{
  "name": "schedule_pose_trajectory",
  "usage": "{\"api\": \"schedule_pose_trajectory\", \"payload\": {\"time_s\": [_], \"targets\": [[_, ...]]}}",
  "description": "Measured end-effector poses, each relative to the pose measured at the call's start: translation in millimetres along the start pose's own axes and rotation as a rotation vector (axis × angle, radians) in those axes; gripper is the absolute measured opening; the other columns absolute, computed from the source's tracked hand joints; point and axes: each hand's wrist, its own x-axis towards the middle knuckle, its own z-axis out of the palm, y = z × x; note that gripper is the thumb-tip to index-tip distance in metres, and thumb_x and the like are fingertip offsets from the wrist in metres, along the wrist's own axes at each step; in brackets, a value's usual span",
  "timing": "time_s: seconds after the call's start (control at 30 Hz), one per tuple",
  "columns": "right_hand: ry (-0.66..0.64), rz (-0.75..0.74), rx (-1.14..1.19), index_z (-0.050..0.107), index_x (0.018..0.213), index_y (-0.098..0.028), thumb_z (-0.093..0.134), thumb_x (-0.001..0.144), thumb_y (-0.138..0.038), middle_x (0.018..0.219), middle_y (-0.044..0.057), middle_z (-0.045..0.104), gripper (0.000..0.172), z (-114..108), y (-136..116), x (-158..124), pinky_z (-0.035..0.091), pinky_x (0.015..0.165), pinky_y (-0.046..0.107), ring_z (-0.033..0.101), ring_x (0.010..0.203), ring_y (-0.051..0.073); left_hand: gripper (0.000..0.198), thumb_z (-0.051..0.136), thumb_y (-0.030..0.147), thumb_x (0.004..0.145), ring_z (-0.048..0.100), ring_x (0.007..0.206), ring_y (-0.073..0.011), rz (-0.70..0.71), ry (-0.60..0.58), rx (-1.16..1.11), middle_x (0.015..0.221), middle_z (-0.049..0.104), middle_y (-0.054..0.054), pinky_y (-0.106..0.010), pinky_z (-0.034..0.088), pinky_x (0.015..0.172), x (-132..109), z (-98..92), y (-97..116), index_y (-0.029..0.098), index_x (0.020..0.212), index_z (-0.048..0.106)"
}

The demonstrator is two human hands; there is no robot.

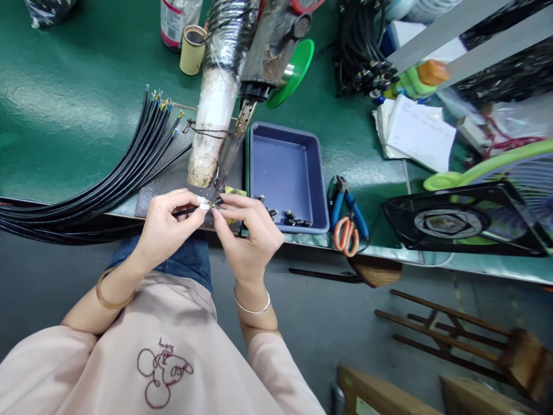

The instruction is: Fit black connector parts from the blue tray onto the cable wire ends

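Note:
My left hand (170, 222) is closed on the end of a black cable (184, 212), at the table's front edge. Close against it, my right hand (248, 227) pinches a small connector (215, 203), which meets the cable end between my fingertips. Just above both hands is the metal tip of a soldering iron (233, 144), beside a wrapped, scorched white tube (211, 109). A bundle of black cables (121, 178) with coloured wire ends curves in from the left. Small black connectors (296, 219) lie in the blue tray (322, 173) to the right of my right hand.
Blue-handled pliers (356, 213) and orange-handled scissors (346, 236) lie right of the tray. Farther right are papers (421, 132) and a black fan (458, 222). A yellow roll (192, 51), a green spool (300, 75) and more black cables (360, 46) stand or lie at the back.

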Motion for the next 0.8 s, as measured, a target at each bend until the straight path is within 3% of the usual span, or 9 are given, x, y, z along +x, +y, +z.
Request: {"api": "schedule_pose_trajectory", "payload": {"time_s": [0.2, 0.63, 0.7, 0.8], "targets": [[-0.059, -0.029, 0.001, 0.059, 0.080, -0.023, 0.067, 0.088, -0.011, 0.102, 0.005, 0.078, 0.017, -3.7, -1.1, -3.2, 0.067, 0.077, 0.030, 0.077, 0.088, 0.016, 0.009, 0.067, 0.019, 0.076, 0.059, 0.064, -0.0116, -0.097, -0.057, -0.101, 0.069, 0.067, -0.001, -0.021, 0.049, 0.061, 0.1, -3.6, -2.9, 0.014, 0.069, 0.070], [-0.078, 0.003, 0.071, 0.064, 0.086, -0.024, 0.066, 0.090, -0.014, 0.093, 0.002, 0.079, 0.011, -11.5, -0.1, -5.3, 0.064, 0.075, 0.030, 0.077, 0.087, 0.017, 0.013, 0.066, 0.021, 0.079, 0.056, 0.062, -0.0119, -0.081, -0.109, -0.063, 0.067, 0.064, -0.002, -0.022, 0.045, 0.057, -5.9, -4.8, -4.7, 0.015, 0.069, 0.071], [-0.071, 0.049, 0.101, 0.065, 0.090, -0.025, 0.064, 0.092, -0.016, 0.089, 0.001, 0.079, 0.009, -17.1, 2.5, -9.8, 0.063, 0.069, 0.028, 0.077, 0.079, 0.016, 0.015, 0.065, 0.020, 0.080, 0.055, 0.061, -0.0118, -0.070, -0.170, -0.039, 0.066, 0.064, -0.002, -0.022, 0.043, 0.055, -8.7, -6.8, -4.6, 0.015, 0.067, 0.070], [-0.019, 0.122, 0.073, 0.064, 0.093, -0.026, 0.062, 0.095, -0.027, 0.067, -0.004, 0.071, 0.003, -30.8, 9.0, -25.0, 0.059, 0.053, 0.028, 0.068, 0.051, 0.014, 0.015, 0.064, 0.018, 0.080, 0.056, 0.060, -0.0119, -0.064, -0.300, 0.017, 0.066, 0.065, -0.002, -0.022, 0.041, 0.056, -13.7, -11.4, -3.9, 0.015, 0.067, 0.071]]}}
